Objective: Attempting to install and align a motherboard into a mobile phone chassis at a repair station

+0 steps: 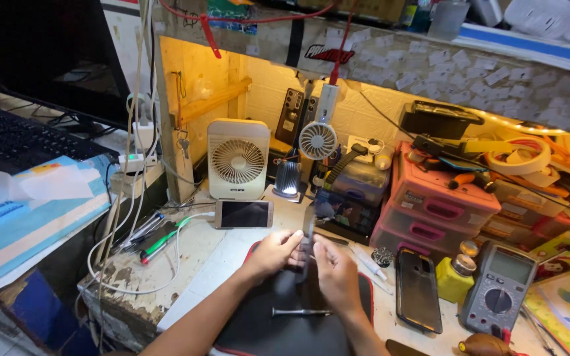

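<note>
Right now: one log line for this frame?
left hand: grips phone | right hand: grips phone edge | screwdriver: lying on mat

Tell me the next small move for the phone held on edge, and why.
Probably lay the dark slim phone flat on the black work mat: the left hand and right hand both pinch it upright, while the metal screwdriver lies unreachable beneath them.
</note>
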